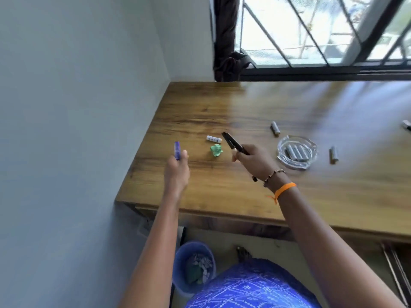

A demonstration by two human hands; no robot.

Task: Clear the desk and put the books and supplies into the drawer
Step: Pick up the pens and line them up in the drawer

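While the left hand (176,172) is pinching a small blue cylinder (177,150) in its fingers above the bench (289,196), the right hand (253,161) is gripping a black tool (233,143), fingers curled round it. Lying on the bench between the hands are a white battery (214,139) and a green paper wad (216,150). Grey batteries are sitting in a glass ashtray (311,144).

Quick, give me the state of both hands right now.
Left hand: holds a small blue tube in its fingers.
Right hand: grips a black tool above the desk.
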